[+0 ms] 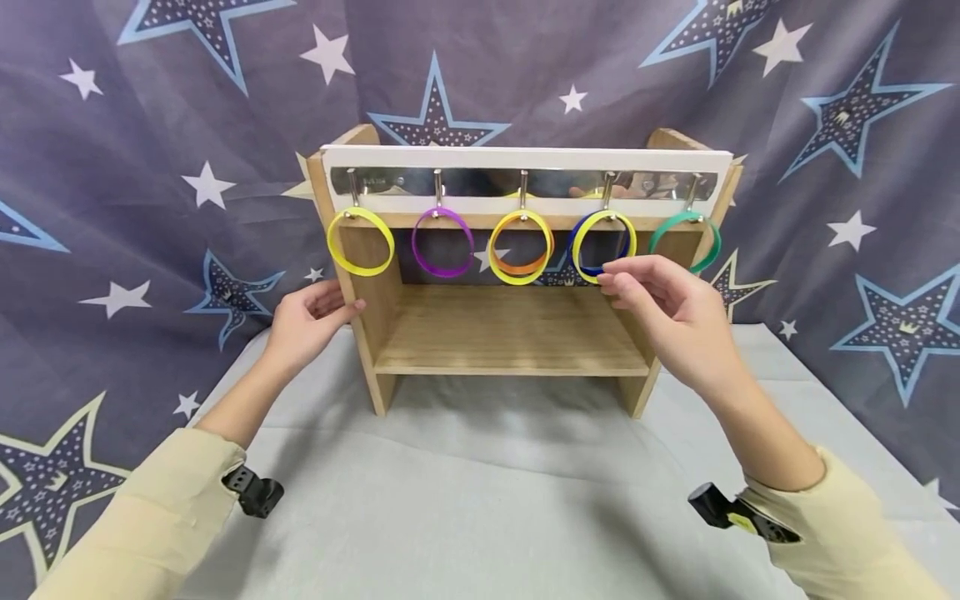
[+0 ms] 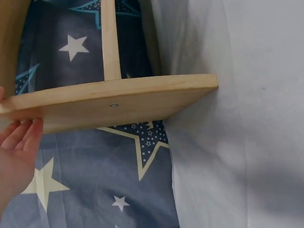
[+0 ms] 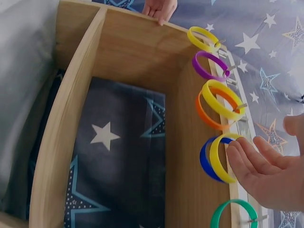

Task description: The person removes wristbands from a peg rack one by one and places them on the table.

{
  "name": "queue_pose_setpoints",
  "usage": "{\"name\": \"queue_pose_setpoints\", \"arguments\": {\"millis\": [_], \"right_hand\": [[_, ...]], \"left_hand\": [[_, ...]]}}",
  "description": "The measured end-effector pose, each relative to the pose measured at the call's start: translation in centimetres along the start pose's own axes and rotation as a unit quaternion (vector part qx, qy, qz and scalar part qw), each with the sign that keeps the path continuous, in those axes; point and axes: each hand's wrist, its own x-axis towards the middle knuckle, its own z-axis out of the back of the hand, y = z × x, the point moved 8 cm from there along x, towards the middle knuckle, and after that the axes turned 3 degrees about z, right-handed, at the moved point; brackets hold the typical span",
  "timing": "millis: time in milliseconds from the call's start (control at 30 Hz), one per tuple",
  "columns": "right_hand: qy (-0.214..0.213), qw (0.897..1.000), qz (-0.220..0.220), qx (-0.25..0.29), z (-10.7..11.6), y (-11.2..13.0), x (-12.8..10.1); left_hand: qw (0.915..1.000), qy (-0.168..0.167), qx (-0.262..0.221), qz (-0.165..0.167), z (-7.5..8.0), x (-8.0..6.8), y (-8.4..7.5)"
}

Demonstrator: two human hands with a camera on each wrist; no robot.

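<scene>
A small wooden shelf [image 1: 510,329] carries a white rail [image 1: 450,157] with metal hooks. My left hand [image 1: 311,325] grips its left side panel, thumb at the front edge and fingers [image 2: 31,135] against the outer face. At the fourth hook, my right hand [image 1: 675,308] has its fingertips at the lower right of a yellow ring [image 1: 576,250]; the right wrist view shows its fingers extended and spread. A blue ring [image 3: 205,159] hangs behind that yellow one. Other hooks bear a yellow ring [image 1: 337,254], a purple ring [image 1: 450,273], a yellow ring [image 1: 495,262] with an orange ring [image 1: 550,242], and a green ring [image 1: 708,260].
The shelf stands on a pale grey cloth [image 1: 450,483]. Behind and beside it hangs a dark curtain [image 1: 262,133] printed with stars. Near the bottom, a lower board [image 1: 510,367] joins the two side panels.
</scene>
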Motion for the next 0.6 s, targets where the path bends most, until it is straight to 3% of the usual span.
{"name": "queue_pose_setpoints", "arguments": {"millis": [600], "right_hand": [[0.031, 0.999, 0.003, 0.038, -3.8, 0.8, 1.5]], "left_hand": [[0.9992, 0.038, -0.003, 0.007, 0.4, 0.4, 0.4]]}}
